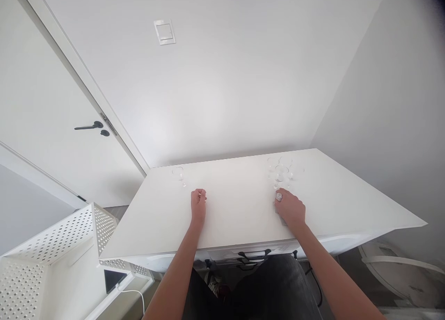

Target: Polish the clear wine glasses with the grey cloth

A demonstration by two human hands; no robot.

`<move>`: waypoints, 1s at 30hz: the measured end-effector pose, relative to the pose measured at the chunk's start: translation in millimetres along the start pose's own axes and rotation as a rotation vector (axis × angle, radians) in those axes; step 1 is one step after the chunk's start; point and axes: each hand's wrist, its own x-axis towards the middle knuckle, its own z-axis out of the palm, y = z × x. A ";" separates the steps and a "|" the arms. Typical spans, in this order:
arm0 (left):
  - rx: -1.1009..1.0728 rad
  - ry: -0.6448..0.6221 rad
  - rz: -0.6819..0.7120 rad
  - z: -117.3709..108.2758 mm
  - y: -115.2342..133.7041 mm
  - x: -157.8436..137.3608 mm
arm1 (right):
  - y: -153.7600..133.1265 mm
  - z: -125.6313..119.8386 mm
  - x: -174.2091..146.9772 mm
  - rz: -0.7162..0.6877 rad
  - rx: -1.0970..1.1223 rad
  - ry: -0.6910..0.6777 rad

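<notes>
My left hand (199,204) rests low over the white tabletop (236,195), left of its middle, with its fingers curled together. What it holds, if anything, I cannot make out. Just beyond it, to the left, stands a clear stemmed glass (178,173). On the right, my right hand (292,208) is closed on a light grey cloth (279,197); part of the cloth shows under the hand against the tabletop. Several more clear stemmed glasses (282,170) stand close together right behind that hand. Their thin outlines are faint against the white surface.
A plain wall with a switch (164,32) rises behind the cabinet. Dark drawer handles (254,254) line its front, near my legs. To the left are a door with a black handle (89,125) and a perforated white shelf (69,236). A round whitish object (403,271) is at lower right.
</notes>
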 end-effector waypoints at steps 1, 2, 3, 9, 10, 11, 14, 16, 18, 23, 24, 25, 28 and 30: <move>-0.007 0.007 0.003 -0.4 0.6 -0.4 | 0.6 0.7 -0.2 -0.008 0.000 0.017; -0.016 0.018 0.011 -1.0 1.8 -0.9 | 1.0 1.3 -0.9 -0.022 0.001 0.039; -0.027 0.034 0.028 -1.7 3.4 -1.7 | 1.4 1.7 -2.0 -0.047 0.005 0.061; -0.081 0.225 0.163 -9.4 16.0 -7.9 | 0.9 1.2 -11.1 -0.325 0.049 0.076; -0.101 0.256 0.167 -11.5 16.4 -7.8 | 0.8 0.9 -11.7 -0.343 0.056 0.078; -0.135 0.289 0.161 -13.9 15.8 -6.9 | 0.8 0.6 -11.8 -0.347 0.061 0.079; -0.324 0.376 0.076 -22.8 8.6 1.8 | 1.0 0.3 -10.4 -0.334 0.058 0.068; -0.461 0.360 -0.013 -28.7 1.7 11.7 | 1.2 0.6 -9.0 -0.331 0.057 0.055; -0.560 0.303 -0.098 -33.1 -4.2 23.5 | 1.4 1.1 -7.8 -0.324 0.061 0.042; -0.746 0.170 -0.274 -38.0 -9.8 51.6 | 1.7 1.7 -5.7 -0.311 0.063 0.021; -0.787 0.153 -0.303 -38.8 -10.0 55.9 | 1.7 1.6 -5.5 -0.312 0.061 0.020; -0.832 0.134 -0.325 -39.8 -10.1 59.7 | 1.7 1.4 -5.3 -0.313 0.059 0.018; -0.950 0.080 -0.299 -42.8 -10.6 68.0 | 1.7 0.6 -4.9 -0.306 0.060 0.018; -0.995 0.063 -0.247 -44.1 -10.8 71.1 | 1.9 0.3 -4.6 -0.298 0.067 0.017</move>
